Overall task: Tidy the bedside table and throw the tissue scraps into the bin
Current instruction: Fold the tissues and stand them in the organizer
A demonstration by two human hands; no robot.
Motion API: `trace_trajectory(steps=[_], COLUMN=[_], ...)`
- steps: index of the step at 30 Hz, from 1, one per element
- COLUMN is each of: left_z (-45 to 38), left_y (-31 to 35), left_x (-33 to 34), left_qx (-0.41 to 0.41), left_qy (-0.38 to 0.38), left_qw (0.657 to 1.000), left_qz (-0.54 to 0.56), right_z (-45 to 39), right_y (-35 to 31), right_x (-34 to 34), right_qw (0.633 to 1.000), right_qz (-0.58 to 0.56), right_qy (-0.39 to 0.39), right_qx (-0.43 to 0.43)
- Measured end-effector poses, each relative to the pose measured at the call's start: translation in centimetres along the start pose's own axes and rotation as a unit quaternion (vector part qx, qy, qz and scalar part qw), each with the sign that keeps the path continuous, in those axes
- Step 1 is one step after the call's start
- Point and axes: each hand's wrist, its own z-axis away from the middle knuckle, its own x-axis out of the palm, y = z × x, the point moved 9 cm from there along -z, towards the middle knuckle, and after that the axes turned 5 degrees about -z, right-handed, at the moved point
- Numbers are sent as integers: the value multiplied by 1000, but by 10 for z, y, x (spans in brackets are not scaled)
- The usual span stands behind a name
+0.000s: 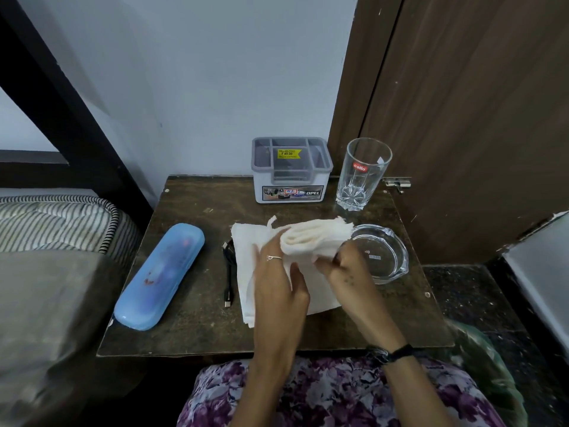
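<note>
White tissue (246, 241) lies mid-worktop (197, 334), flat sheet w/ its far edge rolled up into a wad. Both hands on it. Left hand (278, 282) rests on the flat part, fingers spread, ring on one finger; grip released, just pressing/touching, not closed on anything. Right hand (348, 269) sits at the right end of the roll, fingers curled round the paper; grip grasping the tissue (thumb side partly hidden, so how tight: can't tell). Black band on the right wrist.

Other items on the dark wooden worktop:
- blue plastic case (160, 275), left side, lying diagonal, near end close to the near-left edge
- black cable (228, 272), between case and tissue, far part touching/under the tissue's left edge, plug end pointing near
- glass ashtray (385, 251), right, just beside the roll and right hand
- tall clear tumbler (361, 174), upright, far right, red "cello" sticker
- grey-white organiser box (291, 171), far edge by the wall, left of the tumbler, yellow price sticker inside

Bed w/ striped mattress (58, 220) to the left, brown door (477, 118) to the right. Floral fabric at near edge.
</note>
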Motion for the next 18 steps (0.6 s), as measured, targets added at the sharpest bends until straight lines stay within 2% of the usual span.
trace_trajectory(steps=[2, 6, 10, 13, 16, 18], left_z=[1, -2, -1, -2, -4, -5], left_y=[0, -17, -15, -19, -26, -27], left_x=[4, -6, -2, -2, 7, 7], left_qx=[-14, -87, -86, -91, -99, -97], left_qy=[-21, 17, -8, -3, -41, -38], left_qw=[999, 990, 987, 984, 986, 988], left_qz=[47, 111, 135, 155, 127, 117], right_z=[-2, 0, 2, 1, 1, 1], right_y=[3, 7, -4, 1, 6, 8], right_x=[2, -5, 9, 6, 2, 4], right_qw=[1000, 1000, 1000, 998, 999, 999], right_qz=[31, 17, -10, -57, 29, 39], right_qy=[-2, 16, -18, -12, -6, -5], right_qx=[2, 12, -15, 22, 28, 32])
